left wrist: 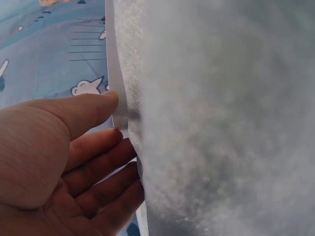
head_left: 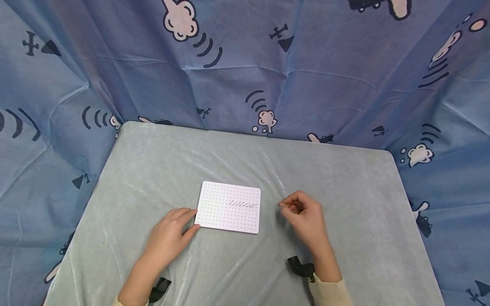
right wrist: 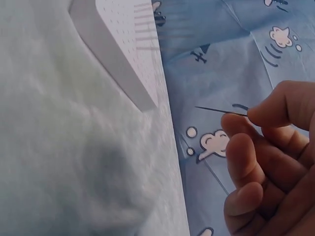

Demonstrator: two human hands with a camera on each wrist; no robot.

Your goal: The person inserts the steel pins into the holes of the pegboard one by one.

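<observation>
A white board with rows of small holes (head_left: 214, 214) lies on the cloth in front of me. Several thin dark needles (head_left: 243, 204) stand in a row on its right half; the right wrist view shows them jutting from its face (right wrist: 146, 48). At the board's left edge, my left hand (head_left: 168, 236) touches the side with thumb and forefinger, the fingers fairly straight. My right hand (head_left: 304, 216) is right of the board, apart from it. Between its thumb and forefinger it pinches a needle (right wrist: 216, 109), whose thin end points toward the board; the other fingers are bent.
A pale grey-green cloth (head_left: 344, 191) with soft wrinkles covers the table. Blue patterned curtains (head_left: 237, 51) hang behind and on both sides. Black wrist mounts sit at my left wrist (head_left: 160, 290) and right wrist (head_left: 300, 267).
</observation>
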